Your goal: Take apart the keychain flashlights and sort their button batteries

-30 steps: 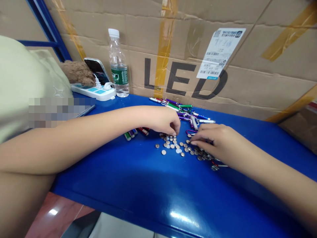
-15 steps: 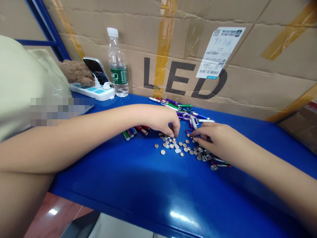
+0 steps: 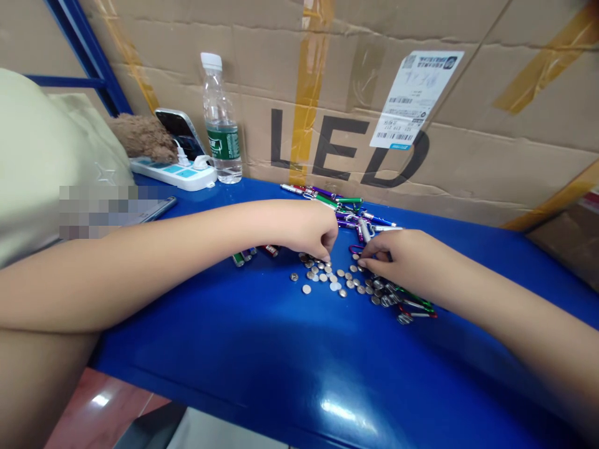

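- At far left, a soft pale green garment (image 3: pixel 42 168) bulges into view, with a fuzzy brown lump (image 3: pixel 143 137) behind it.
- Beside it, a white plastic power strip (image 3: pixel 171 173) lies on the glossy blue surface (image 3: pixel 262 355), a phone (image 3: pixel 180 132) leans behind it, and a ribbed plastic water bottle (image 3: pixel 221 125) stands upright against a creased, taped cardboard box (image 3: pixel 327 75).
- Short coloured metal tubes (image 3: pixel 248 254) lie just left of the left hand (image 3: pixel 304 231).
- That hand's fingers curl down in a pinch at the cells; whether they grip one, I cannot tell.
- Flat round metal button cells (image 3: pixel 330 277) spread loosely between both hands.
- Slim metal penlights (image 3: pixel 341 209) lie heaped beyond them.
- The right hand (image 3: pixel 402 259) curves over the cells, fingertips among them; any grasp is hidden.
- Metal carabiner clips (image 3: pixel 414 308) lie tangled just below it.
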### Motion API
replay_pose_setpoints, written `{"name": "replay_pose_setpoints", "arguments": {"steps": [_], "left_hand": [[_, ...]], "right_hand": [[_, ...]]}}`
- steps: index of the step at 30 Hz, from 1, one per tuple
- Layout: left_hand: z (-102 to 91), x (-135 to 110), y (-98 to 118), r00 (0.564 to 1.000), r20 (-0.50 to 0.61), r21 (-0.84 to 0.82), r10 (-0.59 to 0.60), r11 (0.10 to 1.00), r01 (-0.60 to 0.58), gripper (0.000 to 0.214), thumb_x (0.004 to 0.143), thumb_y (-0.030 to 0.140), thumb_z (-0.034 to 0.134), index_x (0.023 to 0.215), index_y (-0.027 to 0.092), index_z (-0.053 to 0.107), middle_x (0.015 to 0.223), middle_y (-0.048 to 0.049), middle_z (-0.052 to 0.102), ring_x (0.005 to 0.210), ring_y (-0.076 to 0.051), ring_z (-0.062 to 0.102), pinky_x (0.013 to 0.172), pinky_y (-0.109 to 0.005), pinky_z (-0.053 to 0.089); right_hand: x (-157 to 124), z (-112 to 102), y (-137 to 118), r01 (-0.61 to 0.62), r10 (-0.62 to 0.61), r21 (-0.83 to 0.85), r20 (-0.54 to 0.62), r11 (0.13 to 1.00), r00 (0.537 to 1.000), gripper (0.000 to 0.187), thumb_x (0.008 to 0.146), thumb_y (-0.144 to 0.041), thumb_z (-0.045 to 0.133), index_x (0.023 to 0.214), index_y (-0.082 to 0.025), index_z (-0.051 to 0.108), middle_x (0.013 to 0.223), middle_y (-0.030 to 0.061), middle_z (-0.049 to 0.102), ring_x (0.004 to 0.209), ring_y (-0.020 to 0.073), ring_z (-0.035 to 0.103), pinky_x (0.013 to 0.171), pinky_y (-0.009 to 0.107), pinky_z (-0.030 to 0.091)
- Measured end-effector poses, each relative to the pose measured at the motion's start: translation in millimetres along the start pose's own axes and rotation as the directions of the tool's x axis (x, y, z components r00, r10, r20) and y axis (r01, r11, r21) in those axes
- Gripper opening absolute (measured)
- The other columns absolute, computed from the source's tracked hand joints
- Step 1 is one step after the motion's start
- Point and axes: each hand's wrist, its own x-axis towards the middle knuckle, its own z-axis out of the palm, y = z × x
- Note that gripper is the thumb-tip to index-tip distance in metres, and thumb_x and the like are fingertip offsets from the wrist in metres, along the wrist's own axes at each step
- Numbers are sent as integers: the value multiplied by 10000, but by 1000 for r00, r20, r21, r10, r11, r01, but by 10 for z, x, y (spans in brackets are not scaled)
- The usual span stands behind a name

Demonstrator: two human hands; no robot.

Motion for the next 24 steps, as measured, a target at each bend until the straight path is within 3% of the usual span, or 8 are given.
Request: {"name": "replay_pose_setpoints", "arguments": {"steps": [9,15,19,24], "left_hand": [[57,44,-42,998,-20,-46,54,997,-55,207,822,275,573,887,189,750,671,6,668,514,-93,505,588,-243,419],[68,50,-120,991,-30,-94,130,987,-133,263,793,158,587,994,228,742,827,24,725,647,-97,595,650,-213,450],[67,59,-112,990,-38,-84,132,987,-135,226,783,149,603,951,208,743,820,17,724,641,-100,598,632,-214,447],[64,57,-77,993,-45,-48,106,993,-109,185,774,167,598,898,182,735,782,4,715,614,-103,582,602,-224,425]], "right_hand": [[-15,-11,-96,46,-45,146,-7,988,999,156,837,-263,606,864,-243,759,707,-4,713,632,144,614,551,254,430],[-30,41,-31,135,-127,171,-60,976,990,175,831,-214,597,876,-267,758,734,-18,733,646,144,649,553,247,464],[-30,74,20,248,-233,138,-115,959,966,195,822,-175,594,881,-265,757,859,-6,763,731,161,687,611,258,500],[-39,35,-17,196,-193,102,-43,975,980,211,820,-144,593,886,-267,750,880,-15,756,774,162,682,658,264,501]]}}
